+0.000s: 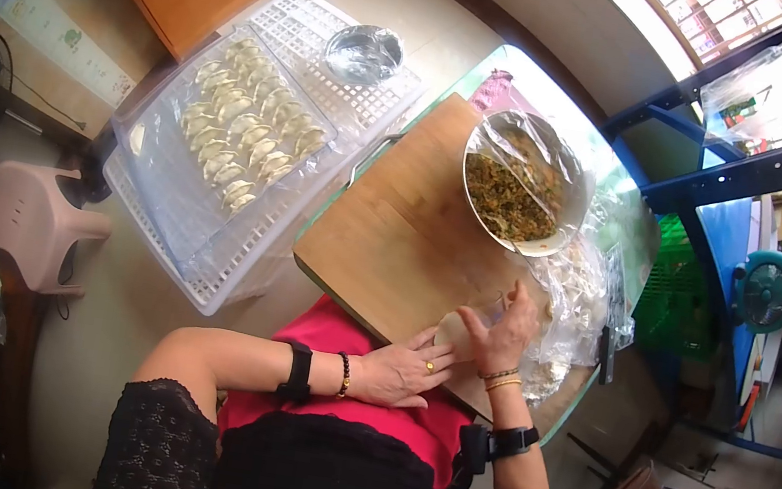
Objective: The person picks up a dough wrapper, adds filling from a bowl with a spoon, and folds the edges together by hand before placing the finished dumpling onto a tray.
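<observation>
A round pale dough wrapper (453, 336) lies at the near edge of the wooden board (386, 208). My left hand (400, 371) rests beside it, its fingers stretched out and the fingertips touching the wrapper's near side. Over the wrapper's right side is my right hand (506, 329), thumb and fingers apart; its palm side is partly hidden. Farther up the board stands a metal bowl (574, 206) of chopped filling (504, 201), partly covered with clear plastic, with a utensil handle at its near rim.
Rows of folded dumplings (245, 127) lie on a clear tray over a white plastic crate (201, 295) at left. A plastic-covered round container (364, 53) sits behind them. Plastic wrap (569, 302) lies right of the board. A pink stool (27, 210) stands far left, a green fan (768, 291) far right.
</observation>
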The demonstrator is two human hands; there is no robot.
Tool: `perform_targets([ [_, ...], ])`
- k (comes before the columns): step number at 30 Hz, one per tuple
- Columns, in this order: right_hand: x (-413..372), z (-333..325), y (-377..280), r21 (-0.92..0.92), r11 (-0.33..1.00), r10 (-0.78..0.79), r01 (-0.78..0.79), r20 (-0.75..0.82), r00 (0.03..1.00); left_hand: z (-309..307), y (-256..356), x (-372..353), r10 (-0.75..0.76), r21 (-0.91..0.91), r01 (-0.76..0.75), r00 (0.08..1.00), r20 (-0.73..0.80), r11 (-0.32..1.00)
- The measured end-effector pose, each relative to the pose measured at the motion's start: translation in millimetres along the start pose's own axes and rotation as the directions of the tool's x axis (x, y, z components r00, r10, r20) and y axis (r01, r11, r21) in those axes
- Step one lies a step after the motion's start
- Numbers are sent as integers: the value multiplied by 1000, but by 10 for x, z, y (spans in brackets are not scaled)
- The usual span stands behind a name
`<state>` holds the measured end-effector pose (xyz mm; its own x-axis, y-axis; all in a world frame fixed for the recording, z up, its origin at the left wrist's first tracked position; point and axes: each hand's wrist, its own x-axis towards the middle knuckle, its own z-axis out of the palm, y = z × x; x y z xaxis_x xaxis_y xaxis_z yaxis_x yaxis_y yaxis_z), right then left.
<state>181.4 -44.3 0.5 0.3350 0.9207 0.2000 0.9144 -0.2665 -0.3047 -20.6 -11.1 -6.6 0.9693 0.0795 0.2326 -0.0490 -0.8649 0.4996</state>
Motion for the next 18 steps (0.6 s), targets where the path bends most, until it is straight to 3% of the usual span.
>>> perform_targets([
  [2,117,23,162,83,989,126,-126,10,992,-55,-13,16,8,26,-8,1000,7,1000],
  [3,130,78,255,128,986,113,-104,-63,992,-96,-12,29,5,31,-5,1000,-8,1000],
  [5,103,42,346,169,982,89,-82,-36,995,-173,-12,23,-109,-27,113,987,118,993],
  [6,77,35,358,214,974,78,-75,-7,997,-182,-15,0,-114,-25,117,987,112,993],
  [8,-42,-135,63,273,958,78,-83,28,997,-171,2,-48,-136,-13,136,987,-90,991],
  [10,-213,-145,-144,178,980,-96,91,16,995,-158,16,-71,-124,-4,124,991,-47,992],
  [12,-309,-88,-344,100,989,-117,108,86,989,-191,5,-90,-114,11,114,993,-2,993],
  [14,-366,14,-440,-52,975,-217,217,-1,976,-236,20,-126,-134,15,133,980,145,991],
  [16,-239,82,-349,-101,980,-173,171,-18,985,-216,45,-150,-146,6,147,976,164,989],
  [18,-38,81,-172,44,998,54,-54,4,999,-130,5,-164,-79,56,87,988,-136,995],
])
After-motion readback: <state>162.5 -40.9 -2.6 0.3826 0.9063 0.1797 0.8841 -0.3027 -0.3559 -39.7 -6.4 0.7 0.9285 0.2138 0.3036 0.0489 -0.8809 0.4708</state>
